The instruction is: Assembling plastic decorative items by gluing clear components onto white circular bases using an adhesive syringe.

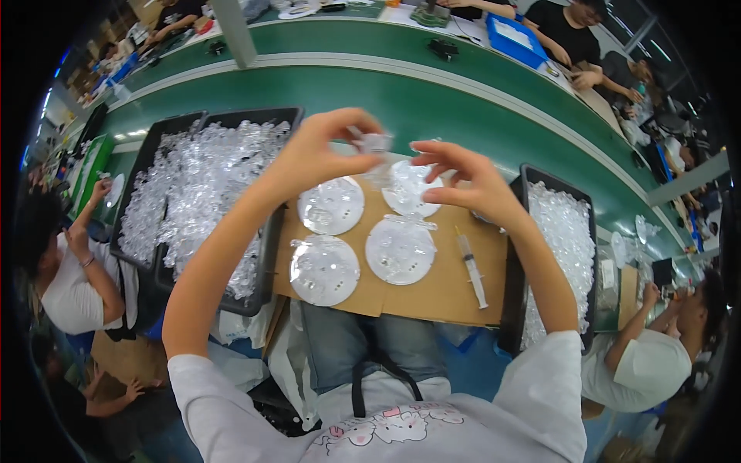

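While a clear plastic piece (376,144) is pinched between thumb and fingers of the left hand (332,147) above the cardboard (448,297), the right hand (477,184) is held nearby, its fingers parted. Four white discs (400,251) are laid below, a syringe (472,270) is placed rightward, and clear parts (559,224) are heaped in black bins (266,270).
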`<state>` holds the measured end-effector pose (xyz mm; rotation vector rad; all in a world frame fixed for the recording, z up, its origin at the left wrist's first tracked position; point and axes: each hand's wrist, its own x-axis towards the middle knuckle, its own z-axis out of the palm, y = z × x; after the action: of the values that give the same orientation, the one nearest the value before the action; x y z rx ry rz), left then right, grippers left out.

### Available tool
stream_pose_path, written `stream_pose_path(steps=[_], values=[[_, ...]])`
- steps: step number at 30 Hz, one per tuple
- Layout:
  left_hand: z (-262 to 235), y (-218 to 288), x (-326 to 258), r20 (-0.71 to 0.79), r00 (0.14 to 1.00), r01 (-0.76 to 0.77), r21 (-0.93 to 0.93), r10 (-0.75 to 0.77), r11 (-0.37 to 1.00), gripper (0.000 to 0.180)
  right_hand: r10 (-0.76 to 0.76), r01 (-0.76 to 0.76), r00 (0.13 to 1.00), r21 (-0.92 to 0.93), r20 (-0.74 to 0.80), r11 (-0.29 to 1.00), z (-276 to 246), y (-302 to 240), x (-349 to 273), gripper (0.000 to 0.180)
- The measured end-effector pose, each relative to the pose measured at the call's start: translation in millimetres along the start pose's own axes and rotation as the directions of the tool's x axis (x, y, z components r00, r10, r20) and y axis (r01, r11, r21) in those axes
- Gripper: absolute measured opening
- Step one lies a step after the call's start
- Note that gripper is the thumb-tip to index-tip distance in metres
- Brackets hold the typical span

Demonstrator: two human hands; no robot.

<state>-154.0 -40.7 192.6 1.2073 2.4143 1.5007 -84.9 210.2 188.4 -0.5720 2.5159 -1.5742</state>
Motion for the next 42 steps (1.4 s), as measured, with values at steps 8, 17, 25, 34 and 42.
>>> stream_pose_path(steps=[8,17,25,34,42], values=[[77.0,-6.7,77.5,0.105,0.993,0.08,-0.22,-0.058,0.972,0.03,0.151,-0.133,0.985,0.198,-0.078,0.971,-20.3,46.1,-14.7,0.036],[101.5,-20.4,67.3,0.036,0.861,-0.507,0.149,0.508,0.849,0.032,0.533,-0.381,0.831,0.861,0.159,0.336,-34.1,66.3,-25.2,0.04],[99.4,-86.1,86.8,0.21,0.962,-0.227,0.275,0.172,0.934,0.062,0.49,-0.24,0.859,0.729,-0.147,0.641,-30.4,76.6,-31.1,0.03],[90.0,-135.1,103.1,0.227,0.974,-0.066,0.18,0.023,0.981,0.02,0.492,-0.273,0.857,0.675,-0.153,0.686,-24.8,88.3,-29.8,0.028],[63.3,-143.1,86.1,0.212,0.976,-0.002,0.253,-0.053,0.968,0.016,0.321,-0.347,0.914,-0.069,-0.247,0.935,20.1,127.7,9.7,0.03]])
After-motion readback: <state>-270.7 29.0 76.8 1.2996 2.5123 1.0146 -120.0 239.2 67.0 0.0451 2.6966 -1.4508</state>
